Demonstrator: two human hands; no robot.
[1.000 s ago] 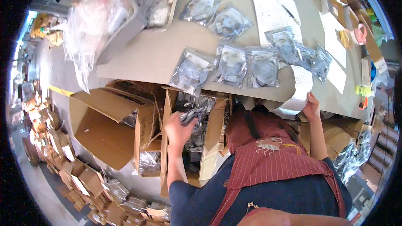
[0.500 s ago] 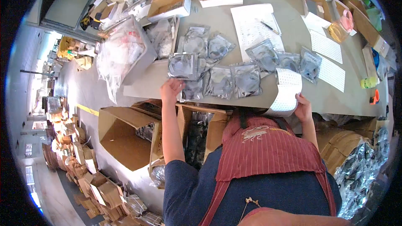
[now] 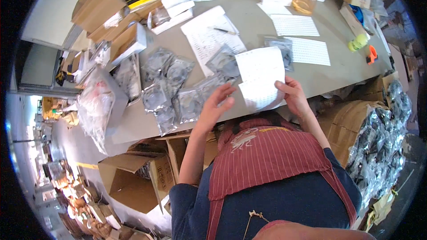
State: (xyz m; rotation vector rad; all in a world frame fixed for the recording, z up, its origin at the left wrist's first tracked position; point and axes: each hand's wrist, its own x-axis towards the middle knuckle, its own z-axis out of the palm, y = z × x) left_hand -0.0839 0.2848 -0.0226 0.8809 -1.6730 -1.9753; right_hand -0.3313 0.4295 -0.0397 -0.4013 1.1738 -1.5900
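My right hand (image 3: 294,94) pinches the right edge of a white sheet of printed labels (image 3: 261,69), thumb on top. The sheet hangs over the near part of the table, its lower end curled. Just left of it my left hand (image 3: 215,108) is raised with fingers apart, holding nothing. Several clear plastic bags with grey, rounded contents (image 3: 155,95) lie left of and beyond my left hand. One more bag (image 3: 223,61) is beside the sheet, and another bag (image 3: 287,52) is partly hidden behind it.
A handwritten paper (image 3: 202,40) with a pen (image 3: 226,31) lies beyond the bags. Label sheets (image 3: 308,51), a yellow-green bottle (image 3: 358,42) and an orange ring-shaped thing (image 3: 372,54) are at the right. A grey bin (image 3: 118,106) stands left; an open cardboard box (image 3: 133,186) sits below the table.
My left hand has left the bags at the left and come right, toward the label sheet. My right hand has brought the sheet up and inward. The view has turned to the right.
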